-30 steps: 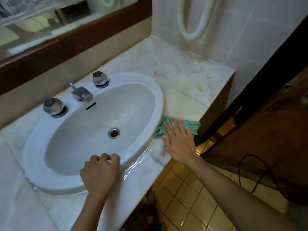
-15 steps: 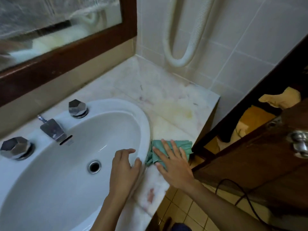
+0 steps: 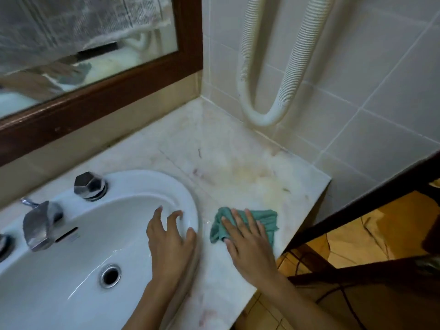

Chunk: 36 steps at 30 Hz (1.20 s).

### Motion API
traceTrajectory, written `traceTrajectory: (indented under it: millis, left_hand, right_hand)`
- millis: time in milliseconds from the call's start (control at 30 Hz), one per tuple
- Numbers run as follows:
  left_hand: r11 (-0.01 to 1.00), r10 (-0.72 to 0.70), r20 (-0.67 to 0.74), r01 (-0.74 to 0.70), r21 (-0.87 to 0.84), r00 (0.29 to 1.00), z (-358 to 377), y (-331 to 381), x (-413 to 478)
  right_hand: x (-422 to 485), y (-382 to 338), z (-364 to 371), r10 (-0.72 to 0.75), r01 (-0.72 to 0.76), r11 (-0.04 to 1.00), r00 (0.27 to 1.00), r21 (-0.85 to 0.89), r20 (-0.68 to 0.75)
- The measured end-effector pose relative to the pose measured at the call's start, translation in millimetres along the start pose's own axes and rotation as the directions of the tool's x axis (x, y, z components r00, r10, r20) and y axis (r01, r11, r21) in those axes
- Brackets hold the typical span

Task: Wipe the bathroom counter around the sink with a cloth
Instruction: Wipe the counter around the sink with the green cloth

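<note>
- right hand (image 3: 247, 246) lies flat, fingers spread, pressing the green cloth (image 3: 262, 221) onto the worktop (image 3: 238, 167), just right of the sink (image 3: 71, 258) and near the front edge.
- it isn't gripping the cloth, only pinning it under palm and fingers; part of the cloth bunches out past the fingertips.
- left hand (image 3: 170, 241) rests open on the sink rim, fingers apart, holding nothing, looks like a brace.
- yellowish stain (image 3: 252, 184) sits on the worktop just beyond the cloth, and reddish marks closer to the front look unwiped.
- risk one: with only a flat palm on it, the cloth could roll up or slip out on a hard push, so the hand skids on bare stone.
- risk two: the cloth is near the open front edge; a sweep that way could drop it to the floor.
- risk three: the rim looks wet, so the bracing hand could slide into the bowl.
- the corner under the hose (image 3: 264, 117) is tight and could get missed.
</note>
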<state>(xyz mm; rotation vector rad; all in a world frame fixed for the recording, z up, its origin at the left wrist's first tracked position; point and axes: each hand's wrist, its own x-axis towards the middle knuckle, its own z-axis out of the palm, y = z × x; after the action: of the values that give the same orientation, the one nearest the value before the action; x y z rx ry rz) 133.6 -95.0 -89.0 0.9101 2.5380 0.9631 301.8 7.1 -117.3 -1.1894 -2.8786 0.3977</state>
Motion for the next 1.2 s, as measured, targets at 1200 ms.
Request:
traceTrajectory:
  millis: [1200]
  left_hand:
    - [0.987,-0.162,-0.018,0.162,0.012,0.987,28,24,14]
  right_hand:
    - [271,76,-46,0.201,-0.197,0.979,0.976,-0.049,0.085]
